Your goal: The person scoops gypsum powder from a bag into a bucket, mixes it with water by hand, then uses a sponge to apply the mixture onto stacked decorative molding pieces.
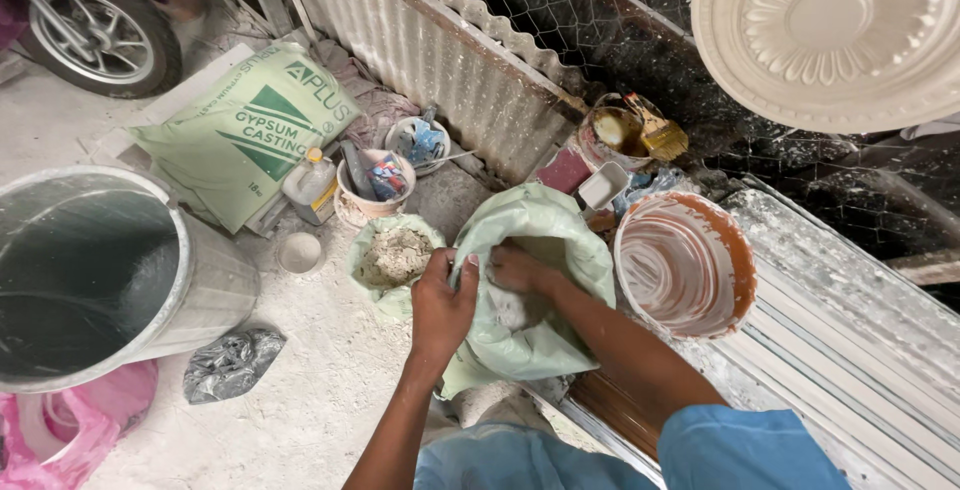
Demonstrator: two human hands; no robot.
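Fingers of the left hand (443, 302) pinch the pale green sack's (545, 235) rim; the right hand (520, 272) reaches inside, fingers probably curled around powder. The sack sits just beside the plaster-smeared bucket (735, 260). Holding the rim wide would help scooping.

Right hand (515, 268) fingers buried inside pale green sack (545, 235), grip unseen. Metal drum (200, 280) cut by left edge. White ceiling rosette (830, 35) cropped top right. Motorbike wheel (100, 35) partly out of view.

A pale green sack (245, 130) with darker green markings is lying flat, just beyond the large grey drum (100, 280), apparently unopened.
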